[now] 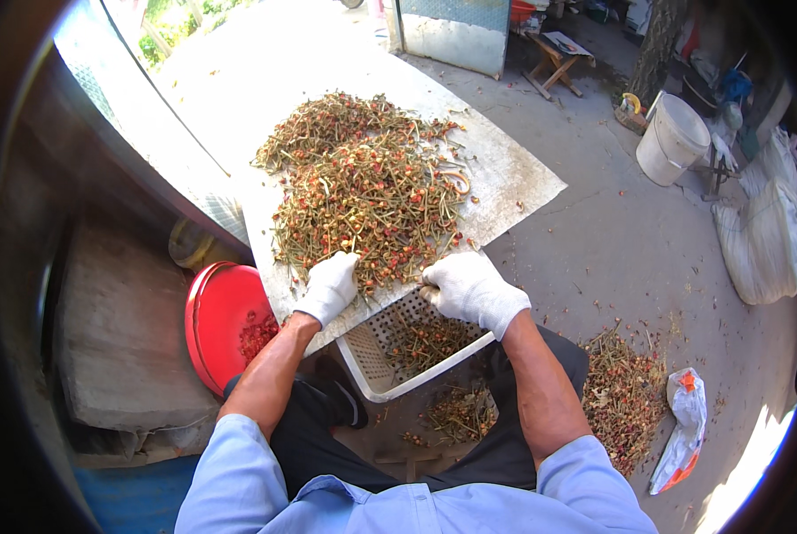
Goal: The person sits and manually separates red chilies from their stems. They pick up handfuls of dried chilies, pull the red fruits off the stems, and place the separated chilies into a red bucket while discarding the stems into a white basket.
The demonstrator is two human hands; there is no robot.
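A large heap of dried stalks with red and orange ends [371, 193], which look like chili pepper stems, covers much of a white board [512, 180]. My left hand [331, 284], in a white knit glove, rests at the heap's near left edge with its fingers curled against the stalks. Over the near right edge is my right hand [468, 287], gloved the same way and with bent fingers. Whether either hand grips any stalks is hidden. Below the board's near edge, a white perforated plastic basket [411, 386] holds more stalks [431, 340].
A red plastic basin [205, 320] with red bits inside stands left of the board. Stalks lie on the floor in one pile [622, 397] beside a crumpled plastic bag [682, 427]. Farther right are a white bucket [672, 140], a white sack [762, 233] and a wooden folding stool [555, 67].
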